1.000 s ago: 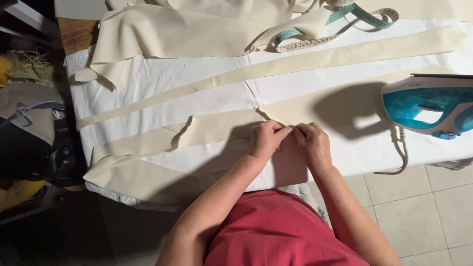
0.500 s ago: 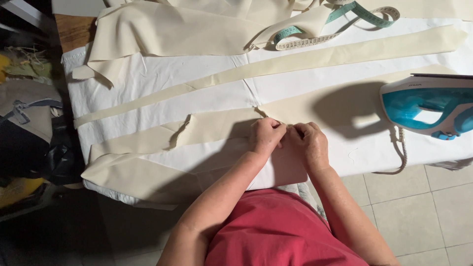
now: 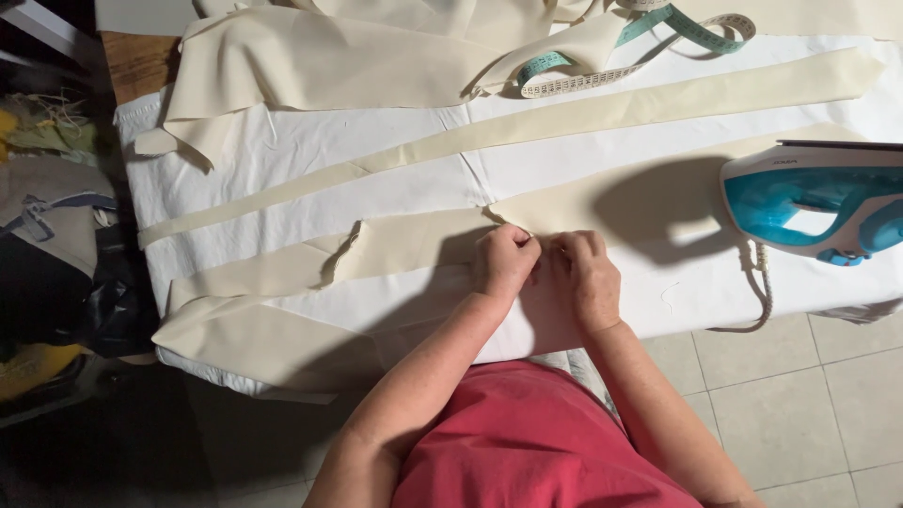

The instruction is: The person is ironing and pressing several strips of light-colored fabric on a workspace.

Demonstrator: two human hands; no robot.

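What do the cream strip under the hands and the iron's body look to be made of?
The cream strip looks like matte woven cloth: it lies limp and creases where the left hand and right hand pinch it. The iron seems to have a glossy moulded plastic body, white and teal, showing highlights; its soleplate is hidden.

Cream strips: matt, smooth woven cloth. Board cover: white cloth, faintly creased. Iron: glossy teal and white plastic. Tape measure: smooth, flexible. Floor tiles: matt
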